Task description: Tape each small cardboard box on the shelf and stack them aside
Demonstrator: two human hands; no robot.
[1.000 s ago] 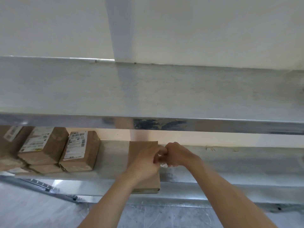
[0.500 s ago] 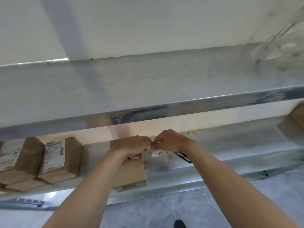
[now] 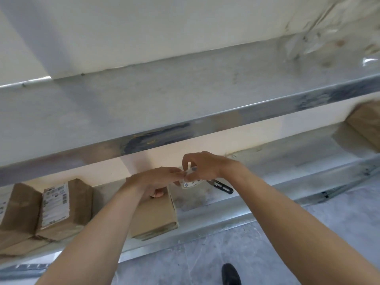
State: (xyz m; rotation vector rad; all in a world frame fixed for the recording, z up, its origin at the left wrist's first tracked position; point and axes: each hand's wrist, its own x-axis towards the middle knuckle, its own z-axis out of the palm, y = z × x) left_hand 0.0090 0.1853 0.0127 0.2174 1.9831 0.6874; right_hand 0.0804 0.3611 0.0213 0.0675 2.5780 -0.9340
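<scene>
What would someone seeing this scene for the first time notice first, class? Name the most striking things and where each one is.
Two bare hands meet at the centre, the left hand and right hand pinching a white tape roll between them. Just below sits a plain cardboard box at the front edge of the lower metal shelf. Labelled boxes stand stacked at the far left of that shelf.

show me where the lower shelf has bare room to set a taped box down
Free: the lower shelf between the black strip and the far-right box. Crowded: labelled boxes at left, then the plain box under both hands.
</scene>
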